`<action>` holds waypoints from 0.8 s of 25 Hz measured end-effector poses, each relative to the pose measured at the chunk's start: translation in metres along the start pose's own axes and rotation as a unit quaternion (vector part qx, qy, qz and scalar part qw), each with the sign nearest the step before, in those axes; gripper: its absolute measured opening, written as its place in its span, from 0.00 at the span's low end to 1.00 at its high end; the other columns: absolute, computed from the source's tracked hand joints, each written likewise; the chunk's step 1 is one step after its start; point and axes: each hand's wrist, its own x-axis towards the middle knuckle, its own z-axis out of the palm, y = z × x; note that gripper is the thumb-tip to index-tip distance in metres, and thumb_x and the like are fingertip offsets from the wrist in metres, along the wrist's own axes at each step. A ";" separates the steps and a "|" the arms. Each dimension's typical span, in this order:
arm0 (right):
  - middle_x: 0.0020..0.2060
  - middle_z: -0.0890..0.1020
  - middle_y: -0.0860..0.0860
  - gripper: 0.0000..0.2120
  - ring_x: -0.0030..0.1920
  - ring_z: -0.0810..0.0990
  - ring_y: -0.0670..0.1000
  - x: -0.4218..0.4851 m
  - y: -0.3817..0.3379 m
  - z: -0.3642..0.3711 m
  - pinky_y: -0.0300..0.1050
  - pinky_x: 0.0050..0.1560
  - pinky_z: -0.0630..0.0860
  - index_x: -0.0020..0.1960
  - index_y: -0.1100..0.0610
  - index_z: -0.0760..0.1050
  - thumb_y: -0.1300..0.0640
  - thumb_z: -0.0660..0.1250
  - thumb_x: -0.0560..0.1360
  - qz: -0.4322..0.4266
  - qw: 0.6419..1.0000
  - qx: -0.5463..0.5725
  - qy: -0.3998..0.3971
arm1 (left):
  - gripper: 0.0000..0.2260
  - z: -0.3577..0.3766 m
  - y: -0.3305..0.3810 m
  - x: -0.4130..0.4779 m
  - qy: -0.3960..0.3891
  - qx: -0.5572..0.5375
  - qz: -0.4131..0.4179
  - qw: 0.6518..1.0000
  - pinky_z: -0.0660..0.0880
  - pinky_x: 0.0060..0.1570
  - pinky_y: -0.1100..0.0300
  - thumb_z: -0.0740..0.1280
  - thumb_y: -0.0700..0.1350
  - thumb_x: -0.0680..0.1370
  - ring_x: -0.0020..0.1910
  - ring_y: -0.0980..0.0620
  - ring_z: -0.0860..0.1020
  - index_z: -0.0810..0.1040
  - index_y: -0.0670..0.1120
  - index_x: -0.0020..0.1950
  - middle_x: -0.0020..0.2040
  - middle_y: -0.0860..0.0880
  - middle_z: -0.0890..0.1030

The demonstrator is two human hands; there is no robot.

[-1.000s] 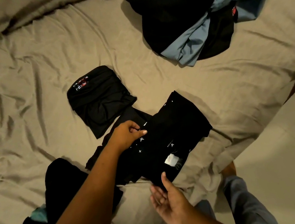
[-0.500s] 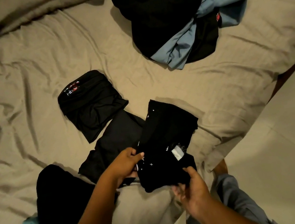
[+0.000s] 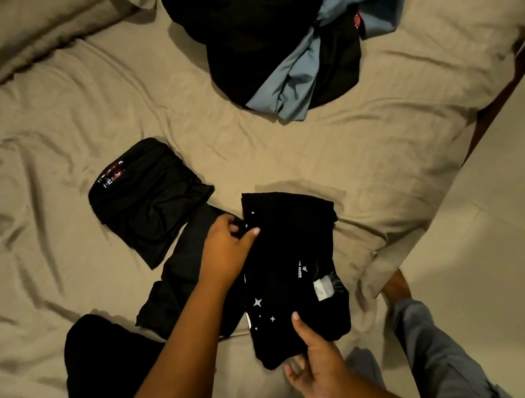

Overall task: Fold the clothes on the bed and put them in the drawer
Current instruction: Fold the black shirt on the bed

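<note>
Star-print black garment [image 3: 292, 263]: partly folded, near the bed's [image 3: 40, 166] near edge, white label [image 3: 324, 287] facing up.

Hands: left hand [image 3: 225, 253] pinches the garment's far left edge between thumb and fingers. Right hand [image 3: 316, 360] grips the near end, thumb on top, fingers curled beneath.

Change: a second ago the piece lay longer and flat, the right hand open beside its near end. That end has since been taken up and the garment drawn into a shorter packet. Judged close to a finished fold.

Adjacent items: folded black shirt [image 3: 146, 200] with red-and-white print, just beyond the left hand. Flat black piece [image 3: 181, 282] under the left forearm.

Outstanding: unfolded heap [image 3: 279, 39] of black and blue clothes, well apart at the far side. Drawer not in view.
</note>
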 end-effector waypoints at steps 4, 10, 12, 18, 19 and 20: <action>0.45 0.88 0.53 0.25 0.40 0.86 0.53 0.000 0.000 0.006 0.48 0.45 0.78 0.66 0.53 0.77 0.55 0.78 0.70 -0.028 0.998 0.041 -0.025 | 0.37 0.016 0.044 0.053 -0.095 0.043 -0.009 0.994 0.75 0.57 0.53 0.78 0.56 0.70 0.63 0.43 0.76 0.66 0.42 0.71 0.65 0.43 0.76; 0.57 0.85 0.58 0.24 0.50 0.87 0.59 0.008 -0.004 -0.007 0.56 0.49 0.84 0.70 0.54 0.76 0.53 0.72 0.75 -0.050 0.997 0.029 -0.048 | 0.25 0.005 0.056 0.069 -0.166 -0.016 -0.097 0.981 0.80 0.42 0.56 0.81 0.50 0.68 0.46 0.46 0.82 0.78 0.39 0.59 0.52 0.41 0.82; 0.58 0.85 0.58 0.22 0.57 0.84 0.61 0.001 -0.015 -0.017 0.61 0.62 0.79 0.68 0.53 0.77 0.52 0.71 0.75 -0.092 0.995 -0.019 -0.034 | 0.17 -0.006 0.051 0.053 -0.177 -0.094 -0.117 0.973 0.78 0.43 0.57 0.78 0.47 0.72 0.45 0.47 0.81 0.80 0.41 0.56 0.51 0.43 0.83; 0.54 0.85 0.56 0.13 0.55 0.84 0.59 -0.080 -0.096 -0.030 0.59 0.61 0.79 0.60 0.48 0.79 0.58 0.70 0.76 -0.287 0.922 -0.260 -0.006 | 0.12 -0.065 0.007 -0.039 -0.130 -0.339 -0.186 0.913 0.79 0.47 0.52 0.73 0.42 0.74 0.51 0.48 0.81 0.78 0.47 0.57 0.53 0.47 0.83; 0.53 0.85 0.57 0.13 0.55 0.84 0.60 -0.096 -0.111 -0.025 0.59 0.60 0.79 0.60 0.50 0.79 0.61 0.69 0.77 -0.304 0.902 -0.305 -0.028 | 0.08 -0.074 -0.003 -0.064 -0.127 -0.375 -0.194 0.898 0.79 0.45 0.52 0.71 0.39 0.76 0.48 0.47 0.82 0.80 0.46 0.54 0.50 0.45 0.84; 0.52 0.86 0.56 0.13 0.54 0.84 0.59 -0.110 -0.124 -0.019 0.58 0.59 0.80 0.59 0.50 0.79 0.63 0.67 0.78 -0.311 0.883 -0.348 -0.057 | 0.06 -0.082 -0.012 -0.091 -0.119 -0.407 -0.207 0.882 0.79 0.45 0.51 0.70 0.37 0.76 0.46 0.46 0.82 0.81 0.45 0.50 0.48 0.44 0.84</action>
